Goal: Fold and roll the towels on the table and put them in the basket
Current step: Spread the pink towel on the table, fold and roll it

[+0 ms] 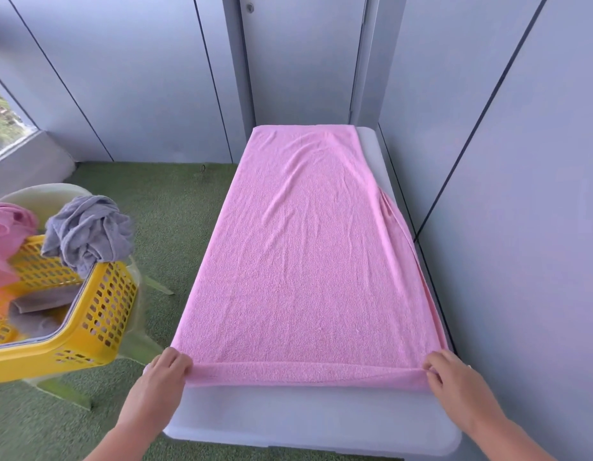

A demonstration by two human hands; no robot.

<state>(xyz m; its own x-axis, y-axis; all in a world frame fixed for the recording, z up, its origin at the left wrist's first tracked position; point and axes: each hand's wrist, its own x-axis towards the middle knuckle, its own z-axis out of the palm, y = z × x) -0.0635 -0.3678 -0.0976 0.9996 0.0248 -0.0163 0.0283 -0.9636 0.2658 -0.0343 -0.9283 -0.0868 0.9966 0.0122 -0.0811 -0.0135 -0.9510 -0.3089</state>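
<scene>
A long pink towel (305, 254) lies flat along the white table (308, 417), its far end at the wall. Its near edge is turned over into a narrow roll. My left hand (167, 371) grips the left end of that roll and my right hand (450, 374) grips the right end. The towel's right side hangs a little over the table's right edge. To the left stands a yellow perforated basket (102, 314) on a pale chair, with a crumpled grey towel (87, 229) draped over its rim and a pink towel (7, 227) beside it.
Green artificial turf (175, 207) covers the floor between basket and table. Grey wall panels (521, 194) close in right against the table's right side and far end. A grey folded cloth lies inside the basket (42, 302). A window sits at far left.
</scene>
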